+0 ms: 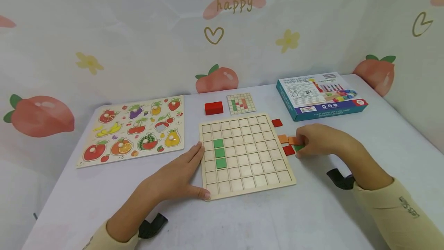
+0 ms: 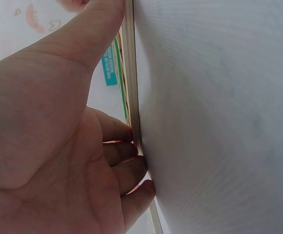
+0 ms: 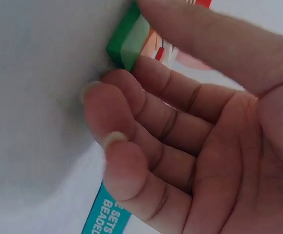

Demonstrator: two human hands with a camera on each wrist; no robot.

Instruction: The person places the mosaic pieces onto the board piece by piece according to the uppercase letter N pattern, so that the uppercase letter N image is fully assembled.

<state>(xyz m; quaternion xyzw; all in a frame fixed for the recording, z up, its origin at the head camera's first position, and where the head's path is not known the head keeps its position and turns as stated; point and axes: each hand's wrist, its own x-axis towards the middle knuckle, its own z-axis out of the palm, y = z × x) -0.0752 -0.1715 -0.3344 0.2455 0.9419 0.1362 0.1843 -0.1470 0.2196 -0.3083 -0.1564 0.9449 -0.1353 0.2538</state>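
Note:
A wooden grid board [image 1: 233, 173] lies on the table, with three green tiles [image 1: 219, 152] in a column on its left side. Against its left edge rests my left hand [image 1: 175, 178], fingers extended and thumb at the near corner. My right hand [image 1: 320, 140], to the right of the board, pinches a green tile [image 3: 129, 41] between thumb and index finger. An orange tile [image 1: 293, 141] lies right at these fingertips, partly covered. Close by, along the board's right edge, are another orange tile [image 1: 283, 139] and two red tiles [image 1: 288, 150].
Behind the board are a red block [image 1: 214, 108] and a small pattern card [image 1: 241, 103] with green and red squares. A fruit puzzle board [image 1: 133, 131] lies at the left. At the back right sits a teal and white box [image 1: 320, 95]. A printed cloth hangs behind the table.

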